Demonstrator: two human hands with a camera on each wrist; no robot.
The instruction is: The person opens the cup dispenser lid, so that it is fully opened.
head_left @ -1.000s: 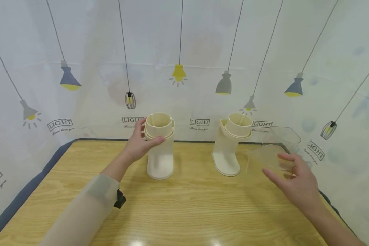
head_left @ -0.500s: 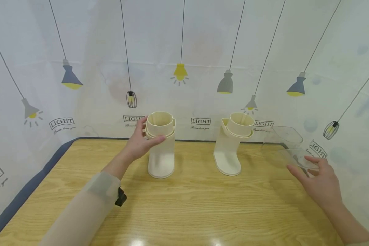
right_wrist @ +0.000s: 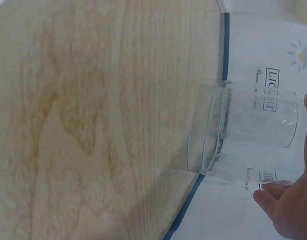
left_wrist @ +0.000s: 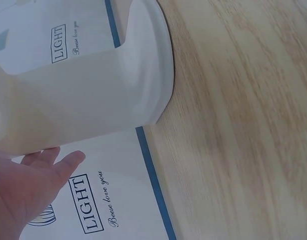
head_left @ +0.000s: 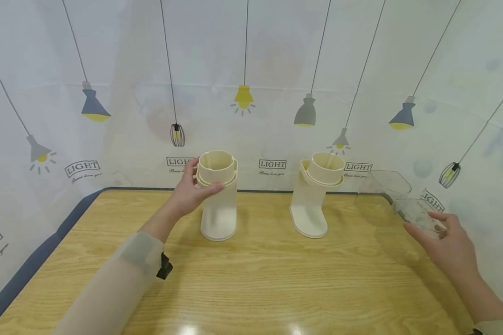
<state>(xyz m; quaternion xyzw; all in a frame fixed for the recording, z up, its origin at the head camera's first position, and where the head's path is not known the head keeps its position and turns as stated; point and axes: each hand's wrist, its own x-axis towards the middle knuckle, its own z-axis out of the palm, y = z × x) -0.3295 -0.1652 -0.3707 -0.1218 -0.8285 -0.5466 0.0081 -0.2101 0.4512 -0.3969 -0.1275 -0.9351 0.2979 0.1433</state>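
My left hand (head_left: 187,194) grips the upper part of a cream stand (head_left: 219,211), its thumb across the front below an open round collar. In the left wrist view the stand's body (left_wrist: 83,95) runs down to a foot flat on the table. A matching cream stand (head_left: 309,204) is upright to its right. At the right, my right hand (head_left: 454,246) holds a clear plastic container (head_left: 417,209) near its rim, thumb on one side, fingers on the other. Just behind it stands another clear container (head_left: 383,184) with a rounded-square rim. In the right wrist view, see-through walls (right_wrist: 206,130) overlap near the table's back edge.
The wooden table (head_left: 251,279) spreads out in front of the stands. A white curtain (head_left: 272,56) printed with lamps closes off the back and both sides. Dark blue trim (head_left: 79,209) lines the table's edges.
My right hand has carried the front clear container to the right, away from the right stand. My left hand keeps its grip on the left stand, which stays in place.
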